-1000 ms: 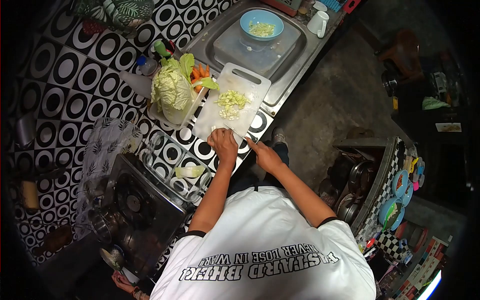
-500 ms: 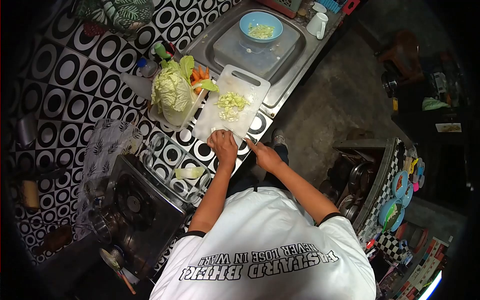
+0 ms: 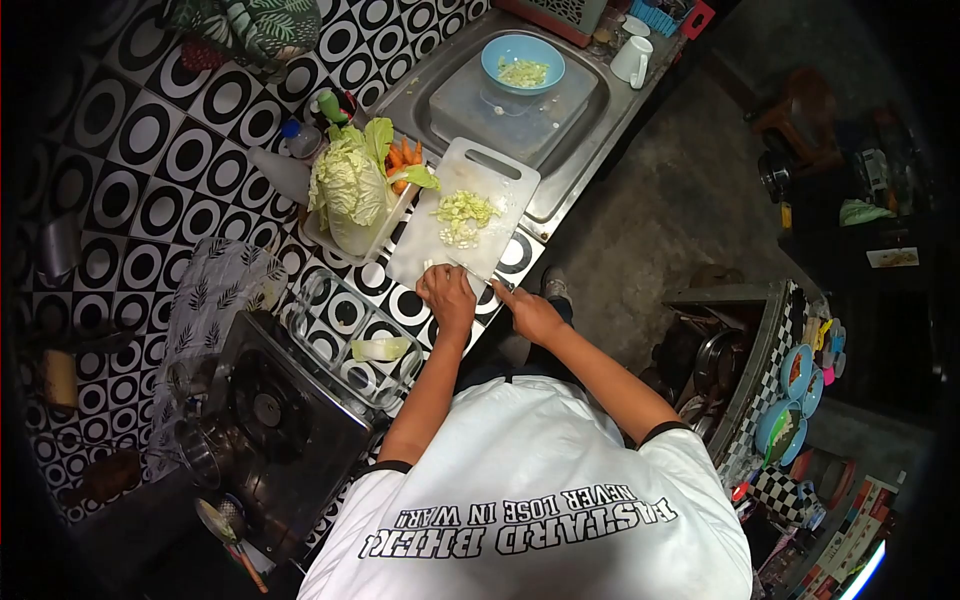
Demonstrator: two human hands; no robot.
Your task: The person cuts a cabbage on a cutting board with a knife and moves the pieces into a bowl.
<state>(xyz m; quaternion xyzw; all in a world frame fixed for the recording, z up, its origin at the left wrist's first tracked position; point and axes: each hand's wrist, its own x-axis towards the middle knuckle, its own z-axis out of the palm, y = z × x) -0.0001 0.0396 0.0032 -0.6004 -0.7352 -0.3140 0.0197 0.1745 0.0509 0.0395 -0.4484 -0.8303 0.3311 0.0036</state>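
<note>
Right hand (image 3: 535, 316): fingers closed round a knife (image 3: 474, 273), blade slanting leftward and away. Left hand (image 3: 447, 296), nearer the pale vegetable piece (image 3: 430, 264): fingers curled together holding it, at the cutting board's (image 3: 410, 248) near end. Beyond, mid-board: chopped leaves (image 3: 464, 212), heaped.

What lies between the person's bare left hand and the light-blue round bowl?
From the left hand, the head view shows chopped pale-green leaves on the white rectangular cutting board, then the flat greyish slab beneath the bowl.
</note>
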